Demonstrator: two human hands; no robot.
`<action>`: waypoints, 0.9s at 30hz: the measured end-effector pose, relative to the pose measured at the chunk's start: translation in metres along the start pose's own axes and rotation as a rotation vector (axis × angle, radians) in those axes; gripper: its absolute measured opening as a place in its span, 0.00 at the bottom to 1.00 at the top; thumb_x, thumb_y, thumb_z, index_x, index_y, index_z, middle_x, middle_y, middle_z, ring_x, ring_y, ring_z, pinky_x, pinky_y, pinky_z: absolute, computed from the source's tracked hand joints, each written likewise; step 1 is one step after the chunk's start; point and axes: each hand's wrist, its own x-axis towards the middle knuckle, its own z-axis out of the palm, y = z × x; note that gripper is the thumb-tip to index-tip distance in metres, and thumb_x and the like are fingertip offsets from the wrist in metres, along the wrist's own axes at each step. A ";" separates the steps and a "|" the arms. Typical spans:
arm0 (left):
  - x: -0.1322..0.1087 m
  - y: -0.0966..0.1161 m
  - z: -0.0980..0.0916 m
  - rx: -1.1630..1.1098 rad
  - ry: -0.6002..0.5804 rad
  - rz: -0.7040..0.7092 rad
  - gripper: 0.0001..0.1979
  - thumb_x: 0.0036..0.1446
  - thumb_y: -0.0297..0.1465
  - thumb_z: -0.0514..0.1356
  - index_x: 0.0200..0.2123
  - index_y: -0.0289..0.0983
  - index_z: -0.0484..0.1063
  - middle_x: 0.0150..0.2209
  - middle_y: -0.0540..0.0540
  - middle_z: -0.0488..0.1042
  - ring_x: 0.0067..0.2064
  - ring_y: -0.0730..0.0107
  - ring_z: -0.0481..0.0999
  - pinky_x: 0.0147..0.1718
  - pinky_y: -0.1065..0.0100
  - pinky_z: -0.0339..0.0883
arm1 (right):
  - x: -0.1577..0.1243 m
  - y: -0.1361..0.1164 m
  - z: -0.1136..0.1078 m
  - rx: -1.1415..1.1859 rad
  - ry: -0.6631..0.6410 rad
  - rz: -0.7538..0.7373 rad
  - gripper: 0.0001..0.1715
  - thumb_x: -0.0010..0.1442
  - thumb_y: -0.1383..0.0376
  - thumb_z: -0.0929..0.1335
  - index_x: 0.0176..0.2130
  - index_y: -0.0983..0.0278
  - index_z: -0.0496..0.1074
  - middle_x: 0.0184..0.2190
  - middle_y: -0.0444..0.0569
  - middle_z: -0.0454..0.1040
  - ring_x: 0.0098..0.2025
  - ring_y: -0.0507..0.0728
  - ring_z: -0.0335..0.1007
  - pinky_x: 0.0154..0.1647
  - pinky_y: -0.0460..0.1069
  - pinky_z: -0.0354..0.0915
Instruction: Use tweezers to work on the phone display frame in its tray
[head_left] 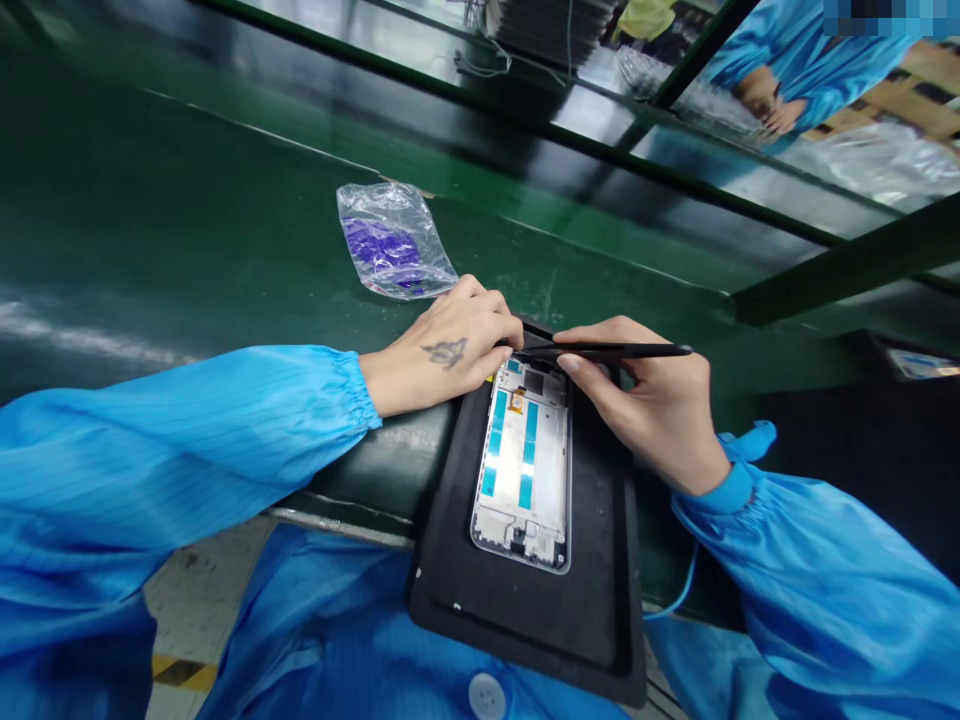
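A silver phone frame (512, 455) with blue-green strips lies on a black tray (525, 620) that overhangs the front edge of the bench. My left hand (450, 345) rests at the frame's top left corner, its fingers bent and pressed together; what they hold, if anything, is hidden. Black tweezers (630, 350) are pinched between the thumb and fingers of my right hand (649, 400), at the frame's top right. The tweezers' tips point left toward my left fingertips, over the top end of the frame.
Beyond my left hand, a clear plastic bag (394, 240) with purple pieces lies on the green bench (187, 220). A dark tray with another device (922, 362) is at the right. Behind the green rail, a person's hands (769, 105) are at work near plastic bags.
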 end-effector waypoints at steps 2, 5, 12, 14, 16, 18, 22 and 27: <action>0.000 0.000 0.000 0.000 0.000 0.004 0.12 0.67 0.29 0.53 0.45 0.36 0.77 0.46 0.43 0.75 0.50 0.58 0.66 0.54 0.55 0.61 | 0.000 0.000 0.000 -0.004 0.000 0.008 0.07 0.67 0.65 0.71 0.45 0.61 0.77 0.39 0.47 0.78 0.37 0.56 0.75 0.40 0.50 0.72; 0.000 0.000 -0.001 -0.001 -0.006 0.003 0.12 0.67 0.29 0.53 0.44 0.37 0.77 0.46 0.43 0.75 0.51 0.58 0.66 0.54 0.55 0.61 | 0.001 0.000 0.000 -0.009 0.000 0.034 0.06 0.67 0.64 0.70 0.45 0.61 0.77 0.39 0.47 0.78 0.36 0.56 0.75 0.39 0.50 0.72; 0.000 0.002 -0.003 -0.003 -0.025 -0.016 0.13 0.67 0.28 0.53 0.46 0.36 0.77 0.47 0.42 0.74 0.51 0.57 0.65 0.54 0.56 0.62 | 0.001 0.001 0.001 0.011 -0.004 0.039 0.07 0.66 0.64 0.70 0.45 0.62 0.77 0.38 0.47 0.78 0.36 0.55 0.75 0.39 0.50 0.72; 0.000 0.001 -0.003 -0.003 -0.021 -0.013 0.13 0.67 0.29 0.53 0.46 0.36 0.77 0.47 0.42 0.74 0.51 0.57 0.65 0.54 0.56 0.62 | 0.001 0.001 0.000 0.011 -0.009 0.040 0.07 0.67 0.64 0.70 0.45 0.61 0.77 0.38 0.47 0.78 0.36 0.55 0.75 0.38 0.50 0.72; 0.000 0.001 -0.002 0.000 -0.011 -0.007 0.12 0.67 0.29 0.53 0.45 0.37 0.77 0.47 0.43 0.75 0.51 0.58 0.65 0.54 0.55 0.62 | 0.002 0.000 -0.002 0.018 -0.011 0.053 0.07 0.67 0.62 0.70 0.45 0.61 0.77 0.38 0.47 0.78 0.36 0.55 0.75 0.38 0.50 0.72; 0.000 0.000 -0.001 0.003 -0.001 0.001 0.12 0.67 0.30 0.53 0.45 0.37 0.77 0.46 0.43 0.75 0.51 0.58 0.66 0.54 0.55 0.61 | 0.003 -0.002 -0.005 0.040 -0.007 0.076 0.08 0.67 0.61 0.71 0.44 0.61 0.78 0.38 0.48 0.78 0.36 0.56 0.76 0.37 0.50 0.73; -0.001 -0.004 0.003 0.005 0.007 0.026 0.12 0.68 0.31 0.52 0.45 0.37 0.76 0.46 0.43 0.75 0.50 0.59 0.67 0.53 0.55 0.62 | 0.005 0.004 -0.006 0.158 0.086 0.155 0.08 0.65 0.59 0.72 0.41 0.61 0.79 0.37 0.48 0.78 0.36 0.56 0.76 0.35 0.49 0.74; 0.001 0.000 -0.003 0.089 0.057 0.063 0.11 0.68 0.31 0.54 0.49 0.35 0.72 0.49 0.43 0.74 0.50 0.60 0.67 0.53 0.58 0.63 | 0.012 0.050 0.007 0.628 0.322 0.468 0.19 0.56 0.53 0.77 0.39 0.64 0.78 0.29 0.47 0.75 0.31 0.55 0.76 0.35 0.49 0.76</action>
